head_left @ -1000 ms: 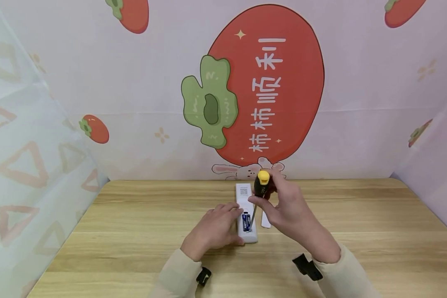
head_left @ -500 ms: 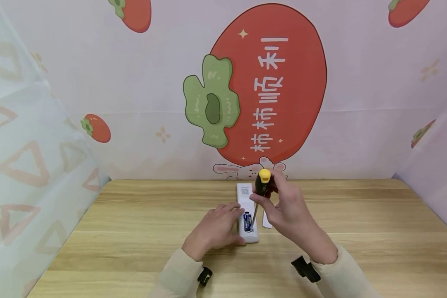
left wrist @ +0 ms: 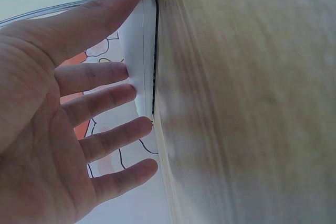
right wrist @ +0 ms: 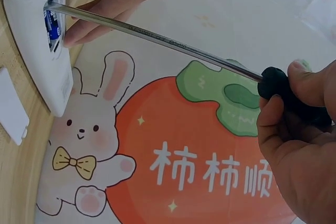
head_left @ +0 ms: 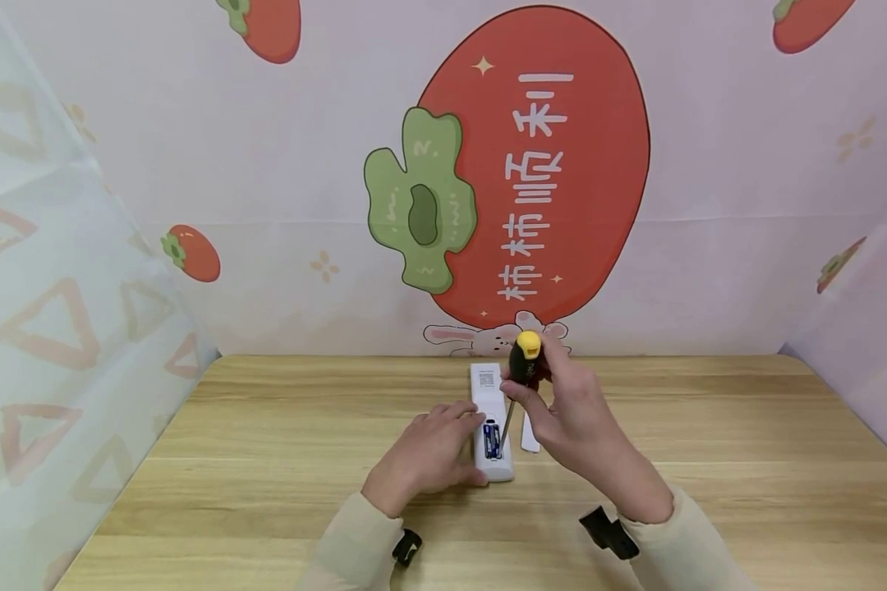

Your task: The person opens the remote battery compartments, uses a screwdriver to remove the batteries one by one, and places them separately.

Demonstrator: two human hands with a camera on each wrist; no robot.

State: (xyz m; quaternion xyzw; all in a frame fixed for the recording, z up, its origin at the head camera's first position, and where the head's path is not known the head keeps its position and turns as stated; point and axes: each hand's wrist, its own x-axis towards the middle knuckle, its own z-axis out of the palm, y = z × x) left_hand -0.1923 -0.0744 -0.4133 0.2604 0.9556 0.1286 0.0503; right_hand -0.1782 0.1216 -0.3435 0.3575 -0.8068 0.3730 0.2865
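A white remote control (head_left: 496,471) lies back-up on the table, its battery compartment uncovered. Blue batteries (head_left: 492,441) sit side by side inside. My left hand (head_left: 425,451) steadies the remote from its left side; in the left wrist view the fingers are spread and nearly straight, with thumb and fingertips against the white edge. My right hand (head_left: 580,410) grips the black handle of a screwdriver (head_left: 523,361) with a yellow end cap. Its long metal shaft (right wrist: 173,44) slants down, and the tip is inside the compartment at the near end of the batteries.
A white battery cover (head_left: 530,437) lies on the table just right of the remote, partly hidden by the right hand. The wooden table (head_left: 266,460) meets a printed cloth backdrop (head_left: 288,148) behind. Black straps (head_left: 609,533) sit at both wrists.
The screwdriver's handle has tilted slightly to the right and up in my right hand, its tip staying in the compartment. My left hand and the remote hold their place.
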